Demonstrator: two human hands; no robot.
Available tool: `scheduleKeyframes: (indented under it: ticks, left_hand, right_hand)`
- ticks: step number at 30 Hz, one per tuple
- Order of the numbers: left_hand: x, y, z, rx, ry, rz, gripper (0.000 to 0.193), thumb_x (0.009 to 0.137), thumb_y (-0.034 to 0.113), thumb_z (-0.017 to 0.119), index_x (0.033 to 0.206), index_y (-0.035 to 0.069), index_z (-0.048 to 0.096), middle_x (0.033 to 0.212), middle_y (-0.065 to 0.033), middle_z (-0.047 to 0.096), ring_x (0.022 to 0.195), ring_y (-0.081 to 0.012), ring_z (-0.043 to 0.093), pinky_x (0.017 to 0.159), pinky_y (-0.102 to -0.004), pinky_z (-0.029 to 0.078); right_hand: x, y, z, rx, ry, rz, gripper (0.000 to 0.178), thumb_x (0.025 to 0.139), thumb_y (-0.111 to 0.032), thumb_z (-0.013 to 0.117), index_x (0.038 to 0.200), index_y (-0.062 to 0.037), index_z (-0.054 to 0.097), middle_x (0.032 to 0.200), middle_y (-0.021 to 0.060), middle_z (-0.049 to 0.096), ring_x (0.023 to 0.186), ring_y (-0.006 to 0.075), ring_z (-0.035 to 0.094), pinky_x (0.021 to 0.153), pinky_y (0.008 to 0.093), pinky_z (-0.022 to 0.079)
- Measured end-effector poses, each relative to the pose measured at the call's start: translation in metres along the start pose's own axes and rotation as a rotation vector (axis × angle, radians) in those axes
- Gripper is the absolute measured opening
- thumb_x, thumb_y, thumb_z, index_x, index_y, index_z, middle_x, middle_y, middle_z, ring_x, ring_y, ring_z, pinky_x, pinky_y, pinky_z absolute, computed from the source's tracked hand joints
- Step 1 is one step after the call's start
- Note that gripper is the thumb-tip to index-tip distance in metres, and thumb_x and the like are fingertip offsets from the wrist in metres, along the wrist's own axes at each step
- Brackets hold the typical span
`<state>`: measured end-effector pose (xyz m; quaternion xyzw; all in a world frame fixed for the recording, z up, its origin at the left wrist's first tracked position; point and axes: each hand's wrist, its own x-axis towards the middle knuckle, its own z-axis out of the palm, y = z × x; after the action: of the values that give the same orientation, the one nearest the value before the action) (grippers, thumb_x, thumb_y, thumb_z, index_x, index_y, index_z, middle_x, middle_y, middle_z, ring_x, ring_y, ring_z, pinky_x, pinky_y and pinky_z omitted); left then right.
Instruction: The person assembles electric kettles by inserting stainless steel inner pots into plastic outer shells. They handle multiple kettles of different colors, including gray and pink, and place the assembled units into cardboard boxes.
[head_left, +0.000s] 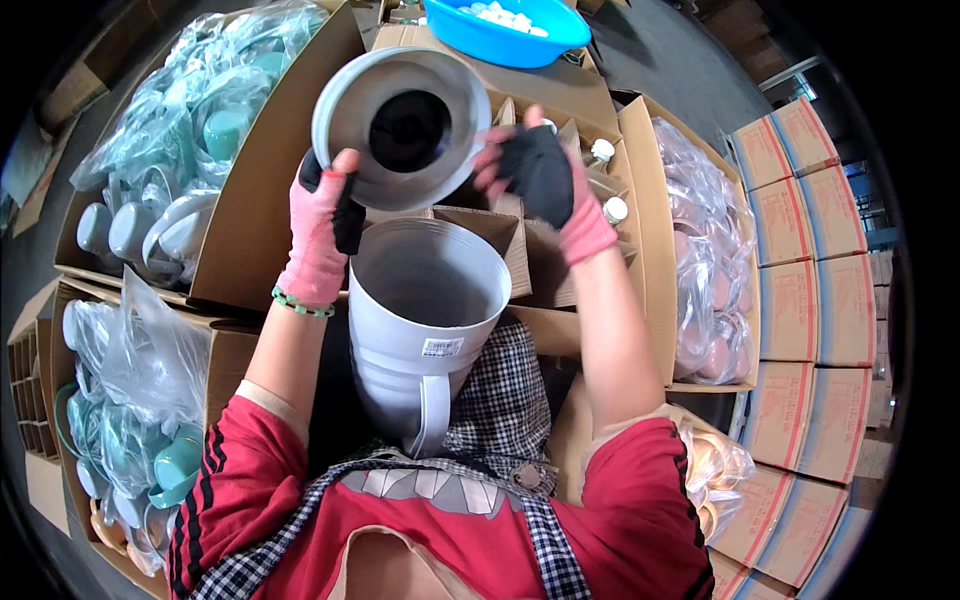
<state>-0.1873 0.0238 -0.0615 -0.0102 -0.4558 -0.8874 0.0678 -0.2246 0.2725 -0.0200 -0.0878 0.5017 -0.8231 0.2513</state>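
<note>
A round grey plastic piece (pixel 345 110), funnel-shaped inside with a dark centre, is held up by its lower left edge in my left hand (pixel 325 220). The thumb lies over the rim; the other fingers are partly hidden. My right hand (pixel 540 180), in a pink and black fingerless glove like the left, is beside the piece's right edge. Its fingers are spread and slightly blurred; whether the tips touch the rim I cannot tell. Below, a grey plastic jug body (pixel 400 330) stands upright against my lap, open at the top, with a handle and a barcode sticker.
Ahead is a divided carton (pixel 480 225) holding several white-capped bottles (pixel 615 210). A blue basin (pixel 510 35) with white pieces sits beyond it. Cartons of bagged green and grey parts (pixel 225 130) stand left, bagged pink parts (pixel 700 280) right. Closed cartons (pixel 810 310) are stacked far right.
</note>
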Motion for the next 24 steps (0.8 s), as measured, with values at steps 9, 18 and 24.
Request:
scheduleKeyframes:
  ticks: [9,18,24]
  left_hand:
    - [0.016,-0.042,-0.015,-0.455,0.210,-0.246,0.035,0.084,0.026,0.057,0.109,0.003,0.049,0.103,-0.0078,0.055,0.093,-0.0181,0.054,0.081,-0.0324,0.045]
    - [0.020,-0.036,-0.013,-0.378,0.205,-0.336,0.044,0.085,0.033,0.053,0.119,0.006,0.044,0.114,-0.0063,0.053,0.101,-0.0197,0.051,0.091,-0.0345,0.039]
    - [0.024,-0.041,-0.014,-0.385,0.232,-0.273,0.027,0.086,0.025,0.054,0.103,0.004,0.052,0.095,-0.0039,0.056,0.087,-0.0142,0.054,0.078,-0.0289,0.044]
  right_hand:
    - [0.001,0.058,-0.162,-1.975,0.529,0.375,0.061,0.073,-0.038,0.061,0.121,-0.0072,0.039,0.115,0.0210,0.043,0.102,0.0348,0.049,0.085,0.0398,0.043]
    - [0.023,0.037,-0.162,-2.055,0.222,0.572,0.058,0.070,-0.038,0.062,0.112,-0.0008,0.048,0.106,0.0177,0.056,0.100,0.0300,0.053,0.086,0.0362,0.043]
    - [0.029,0.036,-0.165,-2.024,0.315,0.559,0.049,0.076,-0.040,0.053,0.103,-0.0001,0.054,0.105,0.0179,0.057,0.098,0.0307,0.054,0.085,0.0379,0.043]
